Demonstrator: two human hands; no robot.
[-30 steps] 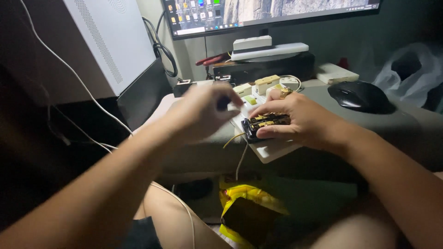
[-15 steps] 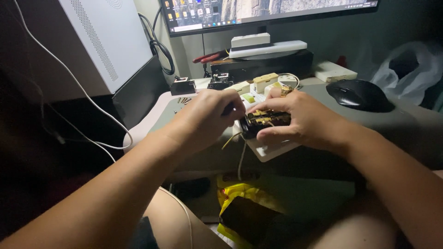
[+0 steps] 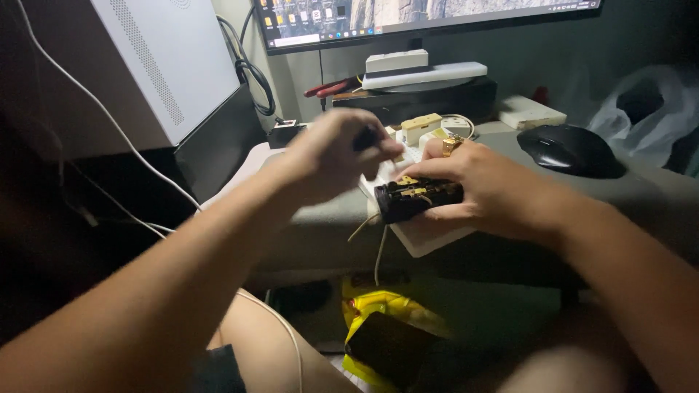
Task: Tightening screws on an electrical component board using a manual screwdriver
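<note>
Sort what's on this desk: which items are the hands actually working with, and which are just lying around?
In use:
- right hand gripping a small black part with brass contacts
- left hand pinching a dark tool
- white board underneath

Lying about:
- black mouse
- monitor
- white box
- red-handled pliers
- plastic bag

I see the computer mouse (image 3: 566,149) on the surface (image 3: 655,193), right of the plug (image 3: 416,198); the monitor (image 3: 422,14) behind; the computer case (image 3: 156,62) left.

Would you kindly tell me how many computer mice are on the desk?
1. The black mouse lies on the desk right of the right hand; others may be hidden behind the arms.
</note>
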